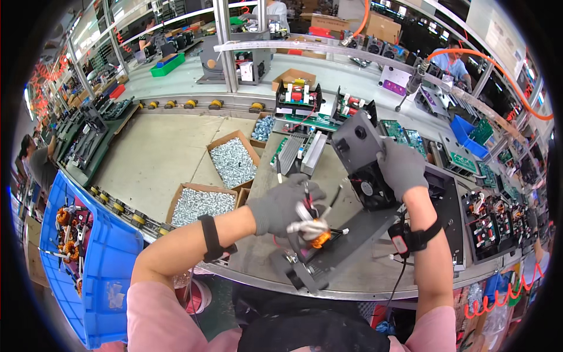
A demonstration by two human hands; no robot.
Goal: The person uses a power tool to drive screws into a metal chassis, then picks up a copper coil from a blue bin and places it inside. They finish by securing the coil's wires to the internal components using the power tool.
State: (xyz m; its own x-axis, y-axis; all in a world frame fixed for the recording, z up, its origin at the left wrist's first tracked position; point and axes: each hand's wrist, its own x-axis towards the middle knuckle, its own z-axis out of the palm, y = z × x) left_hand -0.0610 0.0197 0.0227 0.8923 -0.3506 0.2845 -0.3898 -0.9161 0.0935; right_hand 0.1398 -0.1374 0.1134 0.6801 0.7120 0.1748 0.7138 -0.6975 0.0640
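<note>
My right hand (403, 167), in a grey glove, is closed on the edge of a dark grey metal housing (355, 144). A black fan (368, 186) sits at the housing's lower part, and a long dark plate (352, 243) runs from it toward the table's front edge. My left hand (287, 205), also gloved, is closed round the wires of a copper-wound coil (317, 236). The coil, partly blurred, is just over the plate's near end. Loose dark leads stick out by the fingers, whose tips are partly smeared.
Boxes of metal screws (233, 162) stand left of my hands. A blue bin (97, 264) with more coils is at far left. Silver heat sinks (302, 152) and circuit boards (404, 136) lie behind; a hanging screwdriver (415, 79) and a tray of assemblies (495, 226) are rightward.
</note>
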